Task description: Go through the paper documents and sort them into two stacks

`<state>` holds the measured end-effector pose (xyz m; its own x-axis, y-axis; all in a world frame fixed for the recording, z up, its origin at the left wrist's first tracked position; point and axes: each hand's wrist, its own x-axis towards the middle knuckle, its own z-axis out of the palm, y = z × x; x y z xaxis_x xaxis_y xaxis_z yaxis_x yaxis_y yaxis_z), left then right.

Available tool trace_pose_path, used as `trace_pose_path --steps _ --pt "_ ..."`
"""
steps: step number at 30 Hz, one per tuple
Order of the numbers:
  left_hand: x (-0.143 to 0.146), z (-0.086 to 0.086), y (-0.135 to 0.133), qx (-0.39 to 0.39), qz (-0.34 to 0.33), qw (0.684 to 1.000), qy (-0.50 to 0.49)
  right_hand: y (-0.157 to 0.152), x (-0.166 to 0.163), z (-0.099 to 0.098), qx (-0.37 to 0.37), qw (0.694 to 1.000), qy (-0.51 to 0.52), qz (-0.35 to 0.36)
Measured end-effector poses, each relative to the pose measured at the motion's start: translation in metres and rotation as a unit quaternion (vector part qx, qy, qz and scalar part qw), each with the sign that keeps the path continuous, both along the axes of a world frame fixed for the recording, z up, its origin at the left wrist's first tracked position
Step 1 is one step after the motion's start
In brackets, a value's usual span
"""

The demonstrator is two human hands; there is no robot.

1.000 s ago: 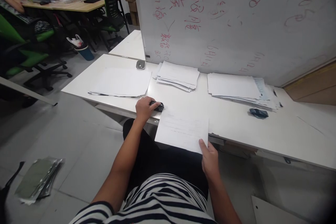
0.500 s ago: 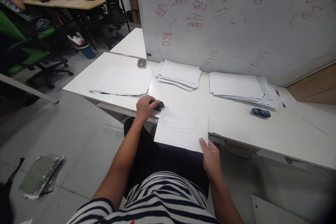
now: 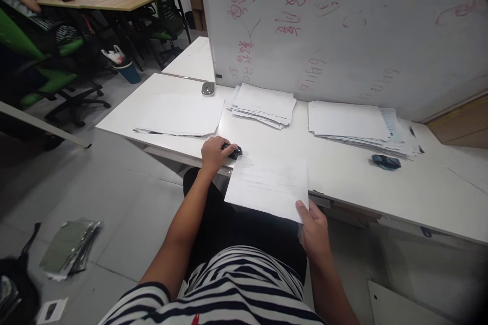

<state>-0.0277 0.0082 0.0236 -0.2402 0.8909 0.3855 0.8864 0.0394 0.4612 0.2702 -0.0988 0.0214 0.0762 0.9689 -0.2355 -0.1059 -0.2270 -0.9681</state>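
My left hand (image 3: 214,154) is closed round a small black stapler (image 3: 235,152) at the front edge of the white desk (image 3: 263,143). The stapler's front end is at the upper left corner of the printed paper sheets (image 3: 269,183); whether the corner lies between its jaws I cannot tell. My right hand (image 3: 315,226) grips the sheets at their lower right corner, thumb on top and fingers underneath. The sheets rest partly over the desk edge and partly above my lap. The print on them is faint.
Paper stacks lie on the desk at left (image 3: 175,114), middle (image 3: 265,101) and right (image 3: 346,119). A grey-lidded box (image 3: 208,89) and a dark blue bundle (image 3: 386,162) lie there too. A whiteboard (image 3: 343,35) stands behind. Plastic-wrapped packets (image 3: 70,249) are on the floor.
The view has shifted slightly, so the desk and floor items appear moved. Both hands keep their hold on the stapler and sheets, with hardly any other movement.
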Motion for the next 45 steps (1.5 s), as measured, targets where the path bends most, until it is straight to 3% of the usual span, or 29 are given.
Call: trace_pose_path --steps 24,45 --pt "-0.004 -0.003 0.001 0.02 -0.016 0.999 0.028 0.004 -0.005 0.001 -0.041 0.994 0.102 0.003" --pt "0.0 -0.004 0.003 0.04 -0.011 0.998 0.053 0.004 0.0 -0.01 -0.024 0.995 0.097 -0.01"
